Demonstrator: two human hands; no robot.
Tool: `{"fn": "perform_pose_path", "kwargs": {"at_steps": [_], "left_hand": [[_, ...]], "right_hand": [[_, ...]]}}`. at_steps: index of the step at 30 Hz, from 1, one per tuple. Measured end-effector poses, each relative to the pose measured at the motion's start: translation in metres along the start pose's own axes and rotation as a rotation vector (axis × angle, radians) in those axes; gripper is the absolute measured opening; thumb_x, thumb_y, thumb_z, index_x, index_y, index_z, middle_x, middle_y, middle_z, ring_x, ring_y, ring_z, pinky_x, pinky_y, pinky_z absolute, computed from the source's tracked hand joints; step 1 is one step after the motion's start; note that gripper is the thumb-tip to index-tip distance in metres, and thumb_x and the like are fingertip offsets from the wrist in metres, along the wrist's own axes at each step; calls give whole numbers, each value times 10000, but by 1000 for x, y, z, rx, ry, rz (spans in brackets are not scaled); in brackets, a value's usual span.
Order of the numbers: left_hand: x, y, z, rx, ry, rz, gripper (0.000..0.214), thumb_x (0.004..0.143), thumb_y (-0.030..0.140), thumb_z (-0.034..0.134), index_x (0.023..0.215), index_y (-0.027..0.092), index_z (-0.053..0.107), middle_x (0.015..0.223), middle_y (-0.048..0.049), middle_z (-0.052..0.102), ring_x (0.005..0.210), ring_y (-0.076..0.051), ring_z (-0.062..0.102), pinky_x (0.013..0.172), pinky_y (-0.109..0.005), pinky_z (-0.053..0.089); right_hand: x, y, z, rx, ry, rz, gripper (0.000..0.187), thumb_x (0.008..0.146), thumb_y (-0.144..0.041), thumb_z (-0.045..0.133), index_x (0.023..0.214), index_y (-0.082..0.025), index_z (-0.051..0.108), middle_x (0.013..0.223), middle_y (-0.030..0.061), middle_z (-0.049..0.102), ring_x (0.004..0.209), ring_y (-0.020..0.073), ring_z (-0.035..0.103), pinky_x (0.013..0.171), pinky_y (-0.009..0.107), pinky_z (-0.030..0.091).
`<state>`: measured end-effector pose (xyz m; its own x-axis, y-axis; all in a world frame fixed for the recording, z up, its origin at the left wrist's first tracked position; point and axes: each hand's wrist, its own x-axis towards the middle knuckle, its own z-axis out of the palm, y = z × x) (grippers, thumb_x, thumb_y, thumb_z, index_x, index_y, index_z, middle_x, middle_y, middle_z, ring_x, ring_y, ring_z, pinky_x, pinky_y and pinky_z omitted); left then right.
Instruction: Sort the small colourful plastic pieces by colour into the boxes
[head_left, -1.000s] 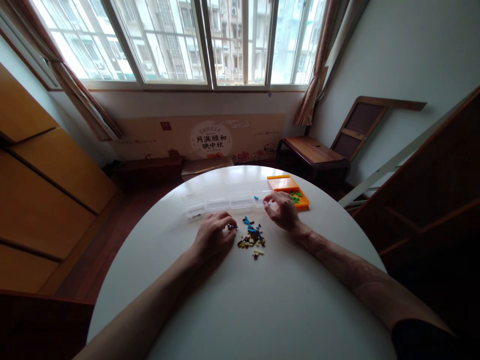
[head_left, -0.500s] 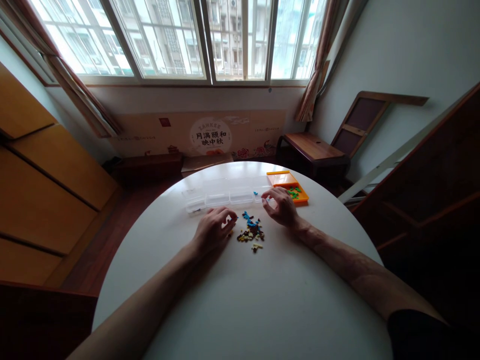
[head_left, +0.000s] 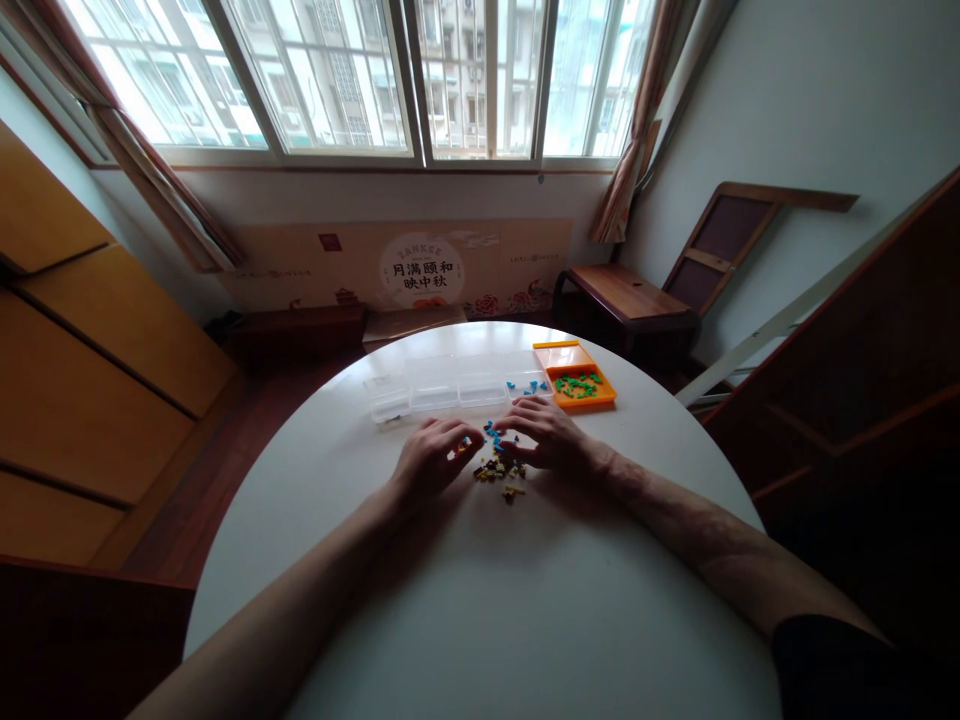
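Note:
A small pile of blue, brown and yellow toy bricks (head_left: 495,470) lies on the white round table (head_left: 517,600). At its left edge is my left hand (head_left: 435,455), thumb and forefinger brought together in a pinch; whatever is between the tips is too small to make out. From the right, my right hand (head_left: 551,435) reaches over the pile's blue pieces, its thumb and fingers apart. Just beyond the hands stands a clear plastic box (head_left: 435,398) with compartments. Several blue bricks (head_left: 534,386) lie in its rightmost compartment.
Beside the clear box, on its right, an orange box (head_left: 607,398) with a raised lid holds several green bricks (head_left: 579,386). A wooden chair (head_left: 630,295) stands behind the table at the right. Windows (head_left: 337,80) fill the far wall.
My right hand has moved from the clear box's right compartment back to the pile, uncovering blue bricks there. My left hand has shifted slightly right, nearer the pile.

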<state>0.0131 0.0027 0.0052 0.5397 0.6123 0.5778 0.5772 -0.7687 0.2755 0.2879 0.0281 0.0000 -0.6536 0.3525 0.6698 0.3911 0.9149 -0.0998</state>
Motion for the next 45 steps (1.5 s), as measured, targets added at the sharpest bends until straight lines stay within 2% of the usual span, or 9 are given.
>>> {"fn": "perform_pose_path", "kwargs": {"at_steps": [5, 10, 20, 23, 28, 32, 35, 40, 45], "left_hand": [[2, 9, 4, -74, 29, -16, 148, 1078, 336, 697, 987, 242, 765, 896, 0, 817, 763, -167, 732, 892, -329, 506], [2, 8, 9, -102, 44, 8, 114, 1064, 327, 717, 986, 249, 746, 844, 25, 800, 730, -160, 739, 889, -329, 519], [3, 9, 8, -115, 44, 18, 77, 1056, 304, 718, 1001, 257, 742, 889, 23, 819, 778, -170, 761, 912, -344, 520], [3, 10, 2, -77, 56, -8, 73, 1055, 289, 699, 1008, 251, 741, 897, 14, 814, 783, -172, 756, 910, -344, 515], [2, 4, -8, 11, 41, -97, 55, 1005, 219, 670, 1013, 236, 721, 961, 5, 797, 780, -178, 713, 899, -360, 492], [0, 1, -9, 71, -5, -212, 108, 968, 227, 664, 1043, 243, 740, 1030, -9, 773, 777, -194, 673, 893, -389, 490], [-1, -1, -7, 94, -46, -263, 132, 947, 255, 678, 1046, 257, 764, 1069, -23, 760, 846, -219, 691, 928, -407, 498], [-1, -2, -6, 141, -96, -312, 129, 914, 353, 743, 999, 264, 780, 1093, -45, 751, 963, -271, 705, 921, -417, 514], [0, -3, -6, 145, -83, -324, 71, 909, 289, 711, 939, 256, 766, 1016, -39, 745, 929, -255, 698, 889, -388, 515]], "right_hand": [[0, -1, 1, -5, 31, -66, 180, 1067, -383, 726, 1181, -244, 722, 1028, 41, 806, 939, 221, 714, 1003, 413, 572], [-1, 2, 3, -6, 44, -106, 130, 1076, -365, 727, 1134, -250, 738, 1030, 32, 817, 934, 205, 731, 994, 399, 570], [-3, 1, 3, 21, 19, -83, 44, 1065, -290, 721, 1095, -268, 744, 1006, 18, 813, 925, 207, 727, 1000, 408, 564], [-3, 1, 1, 10, 86, 37, 35, 1060, -287, 719, 1066, -263, 744, 976, 25, 802, 925, 218, 715, 965, 409, 560], [-8, 16, -2, -125, 341, 434, 115, 1075, -318, 679, 1015, -252, 751, 956, 38, 790, 938, 255, 700, 959, 436, 531], [-16, 34, -1, -195, 363, 654, 149, 1063, -345, 659, 1057, -235, 760, 1027, 70, 794, 983, 296, 701, 989, 464, 519], [-19, 39, 1, -208, 316, 700, 154, 1034, -317, 657, 1105, -220, 754, 1084, 90, 788, 1049, 318, 695, 1019, 471, 512], [-17, 30, 2, -186, 231, 654, 123, 1008, -298, 650, 1061, -234, 741, 1054, 82, 761, 1047, 305, 675, 1021, 456, 502], [-14, 25, 0, -139, 214, 624, 95, 1000, -282, 645, 982, -239, 728, 1011, 70, 744, 1001, 284, 668, 983, 439, 504]]}}
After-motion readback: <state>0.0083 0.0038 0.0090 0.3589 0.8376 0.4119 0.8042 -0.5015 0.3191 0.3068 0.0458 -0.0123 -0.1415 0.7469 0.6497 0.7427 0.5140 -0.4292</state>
